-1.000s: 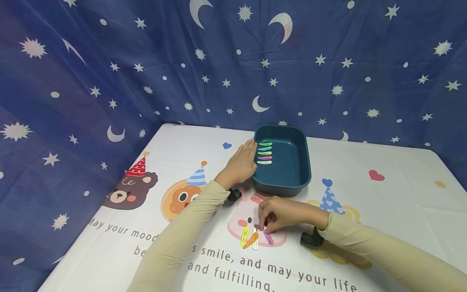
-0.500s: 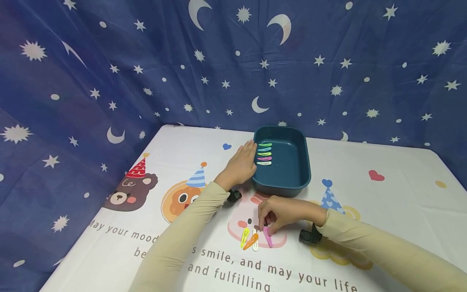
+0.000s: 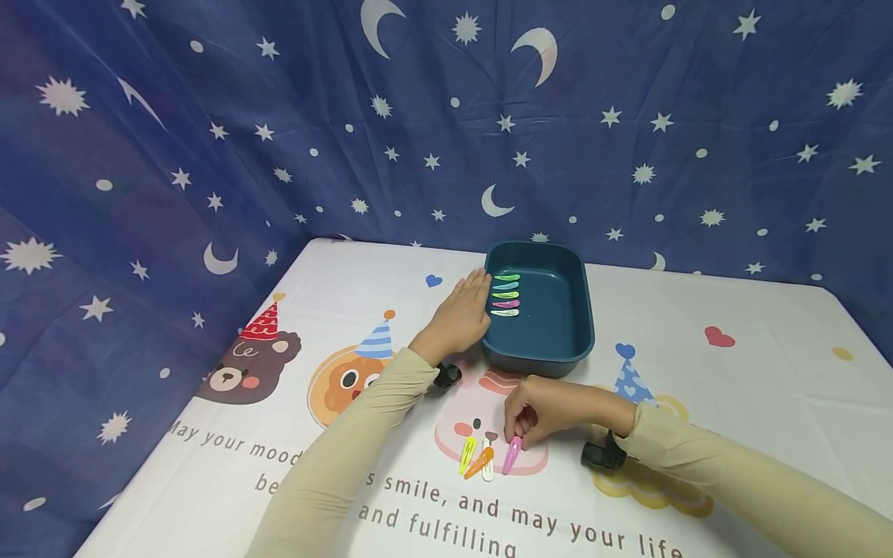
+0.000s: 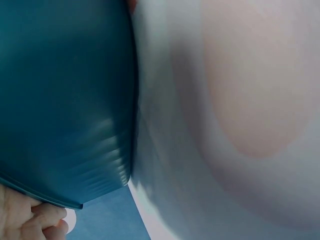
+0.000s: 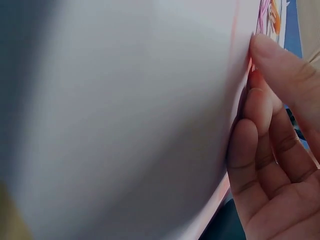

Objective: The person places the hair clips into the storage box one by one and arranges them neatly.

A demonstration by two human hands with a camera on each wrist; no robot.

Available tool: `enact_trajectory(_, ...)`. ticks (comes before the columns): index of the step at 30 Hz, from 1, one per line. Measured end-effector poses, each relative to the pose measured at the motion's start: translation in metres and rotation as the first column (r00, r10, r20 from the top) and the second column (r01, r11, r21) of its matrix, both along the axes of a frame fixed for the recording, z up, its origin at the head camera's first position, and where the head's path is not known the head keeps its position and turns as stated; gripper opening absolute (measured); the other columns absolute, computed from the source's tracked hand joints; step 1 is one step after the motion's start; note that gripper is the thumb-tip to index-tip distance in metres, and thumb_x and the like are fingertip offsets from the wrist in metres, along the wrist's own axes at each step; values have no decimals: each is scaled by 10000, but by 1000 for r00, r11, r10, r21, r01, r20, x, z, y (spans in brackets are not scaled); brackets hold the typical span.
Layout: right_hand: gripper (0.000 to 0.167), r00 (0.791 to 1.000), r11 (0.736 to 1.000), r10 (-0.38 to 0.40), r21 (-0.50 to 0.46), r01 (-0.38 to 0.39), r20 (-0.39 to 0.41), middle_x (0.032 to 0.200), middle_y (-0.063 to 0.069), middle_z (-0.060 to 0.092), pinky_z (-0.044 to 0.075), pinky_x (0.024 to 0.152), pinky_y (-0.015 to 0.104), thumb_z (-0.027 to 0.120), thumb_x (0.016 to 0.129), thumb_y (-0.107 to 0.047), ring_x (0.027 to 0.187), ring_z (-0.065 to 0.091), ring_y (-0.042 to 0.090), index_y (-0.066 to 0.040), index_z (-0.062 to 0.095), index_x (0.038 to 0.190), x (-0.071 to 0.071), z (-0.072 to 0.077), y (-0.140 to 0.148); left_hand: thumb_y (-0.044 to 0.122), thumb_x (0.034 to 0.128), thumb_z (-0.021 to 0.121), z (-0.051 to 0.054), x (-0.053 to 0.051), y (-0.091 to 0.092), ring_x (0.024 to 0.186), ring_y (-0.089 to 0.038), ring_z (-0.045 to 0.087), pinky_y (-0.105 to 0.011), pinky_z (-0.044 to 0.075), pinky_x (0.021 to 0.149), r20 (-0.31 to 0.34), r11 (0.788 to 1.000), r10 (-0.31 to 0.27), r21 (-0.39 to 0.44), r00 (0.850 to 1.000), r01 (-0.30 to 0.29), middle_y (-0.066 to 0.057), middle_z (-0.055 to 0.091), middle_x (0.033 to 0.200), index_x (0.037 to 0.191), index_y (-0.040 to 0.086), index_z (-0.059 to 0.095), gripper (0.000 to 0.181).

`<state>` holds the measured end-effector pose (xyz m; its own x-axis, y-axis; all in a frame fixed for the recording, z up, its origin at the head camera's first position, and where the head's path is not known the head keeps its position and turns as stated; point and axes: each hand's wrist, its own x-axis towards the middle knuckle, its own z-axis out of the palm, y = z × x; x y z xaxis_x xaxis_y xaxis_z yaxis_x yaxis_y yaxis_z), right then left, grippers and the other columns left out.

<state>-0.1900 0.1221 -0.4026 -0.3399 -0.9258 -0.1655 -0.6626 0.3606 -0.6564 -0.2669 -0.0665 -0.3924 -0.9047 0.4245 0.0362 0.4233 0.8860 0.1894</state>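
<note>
My left hand (image 3: 460,311) rests along the left side of a dark blue bin (image 3: 558,329), its fingers straight against the rim. In the left wrist view the bin's outer wall (image 4: 70,100) fills the left part, with fingertips at its rim. My right hand (image 3: 547,408) pinches the upper end of a pink snap hair clip (image 3: 512,457) on the table. Just left of it lie a yellow clip (image 3: 467,455), an orange clip (image 3: 479,463) and a white clip (image 3: 488,471) partly under the orange one. The right wrist view shows thumb and fingers (image 5: 265,47) low at the cloth.
Inside the bin, along its left side, several clips lie in a column: a green clip (image 3: 507,277) farthest, a white clip (image 3: 505,313) nearest. A white printed cloth (image 3: 767,403) covers the table. A blue starry curtain (image 3: 593,155) hangs behind the bin.
The pink clip has swung round: its lower end pointed right, and now points down and left. My right hand has shifted slightly right. The left hand has stayed at the bin.
</note>
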Motion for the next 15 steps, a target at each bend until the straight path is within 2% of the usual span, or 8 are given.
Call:
enact_trajectory(8,142,1000,999,9,-36,-9,-10,710,-49,639,485,594,144,782,709,-56,646,497,-55,-134,735,819,0,0,6,180,948,362,-1,1,-1,1477,-270,92,-381,91,1211,-8,1000,-3,12,1000,3,-161,121,1579,1488,-31,139,621)
enact_trajectory(15,123,999,998,-46,-47,46,-1,714,-72,635,486,590,148,783,727,-103,639,505,-35,-150,724,823,2,4,16,177,956,357,-1,0,-1,1478,-268,83,-372,71,1212,4,1000,-2,23,1000,2,-156,108,1582,1491,-26,129,616)
